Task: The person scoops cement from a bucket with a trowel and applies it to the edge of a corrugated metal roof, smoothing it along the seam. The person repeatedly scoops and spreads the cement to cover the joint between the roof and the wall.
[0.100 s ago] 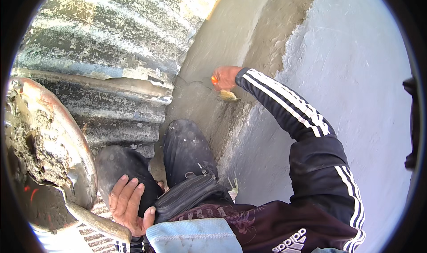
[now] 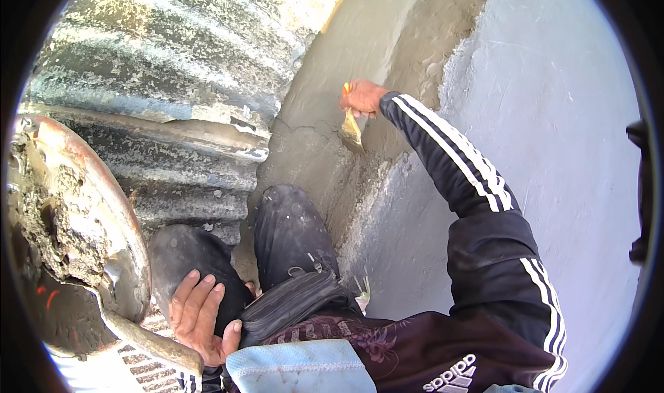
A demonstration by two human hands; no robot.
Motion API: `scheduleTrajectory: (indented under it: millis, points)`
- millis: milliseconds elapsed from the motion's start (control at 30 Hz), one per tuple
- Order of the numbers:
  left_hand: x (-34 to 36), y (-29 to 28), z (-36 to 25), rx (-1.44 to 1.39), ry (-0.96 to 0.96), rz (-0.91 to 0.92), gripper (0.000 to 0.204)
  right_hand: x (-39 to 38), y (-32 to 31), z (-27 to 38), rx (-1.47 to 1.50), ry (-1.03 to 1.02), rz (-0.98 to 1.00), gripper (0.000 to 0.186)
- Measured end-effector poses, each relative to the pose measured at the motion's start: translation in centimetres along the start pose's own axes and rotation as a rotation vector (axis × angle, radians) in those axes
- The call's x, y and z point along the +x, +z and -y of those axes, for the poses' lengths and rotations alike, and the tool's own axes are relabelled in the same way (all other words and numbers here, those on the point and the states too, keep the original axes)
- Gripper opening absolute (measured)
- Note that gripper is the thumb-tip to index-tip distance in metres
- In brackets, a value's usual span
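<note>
My right hand [image 2: 364, 98] is closed round the orange handle of a paintbrush [image 2: 352, 134]. The brush's yellowish bristles point down against the damp grey mortar [image 2: 311, 144]. My left hand [image 2: 199, 317] lies on my bent left knee, fingers stretched out and thumb apart, holding nothing. Close beside it runs the handle of a trowel [image 2: 149, 341], whose other end rests in a round basin [image 2: 131, 220] of wet mortar [image 2: 66, 234].
Rusty, weathered corrugated sheets [image 2: 180, 54] cover the upper left. A smooth grey wall [image 2: 553, 116] fills the right, with a rough mortar band along its edge. A black pouch [image 2: 290, 303] sits at my lap, next to a light-blue cloth [image 2: 301, 369].
My right hand has moved slightly up and right, and the brush has turned so that more of its handle and bristles show. The left hand stays on the knee.
</note>
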State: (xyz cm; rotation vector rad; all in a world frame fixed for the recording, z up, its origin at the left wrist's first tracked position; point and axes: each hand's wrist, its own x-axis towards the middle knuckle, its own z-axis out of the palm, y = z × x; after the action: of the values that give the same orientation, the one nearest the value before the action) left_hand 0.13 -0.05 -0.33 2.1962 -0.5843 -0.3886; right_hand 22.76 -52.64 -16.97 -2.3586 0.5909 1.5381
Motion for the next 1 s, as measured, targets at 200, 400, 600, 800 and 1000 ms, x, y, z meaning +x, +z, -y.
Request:
scheduleTrajectory:
  millis: [200, 400, 600, 800, 1000]
  points:
    - [-0.4, -0.6, -0.1, 0.031, 0.003, 0.014, 0.052, 2.9, -3.0, -4.6, -0.043, 0.181, -0.420, 0.029]
    - [-0.1, -0.3, -0.4, 0.020, -0.006, 0.005, 0.052, 2.0, -4.0, -4.9, -0.028, 0.131, -0.665, 0.033]
    - [-0.2, -0.2, -0.1, 0.022, 0.000, 0.004, 0.053, 2.9, -0.2, -4.2, 0.167, 0.300, -0.417, 0.034]
    - [-0.1, -0.5, -0.4, 0.025, -0.004, 0.010, 0.053, 1.9, -7.5, -4.7, -0.372, 0.007, -0.852, 0.028]
    - [-0.1, -0.5, -0.2, 0.005, -0.003, 0.020, 0.052, -1.0, 0.2, -1.0, -0.879, -0.302, -0.278, 0.022]
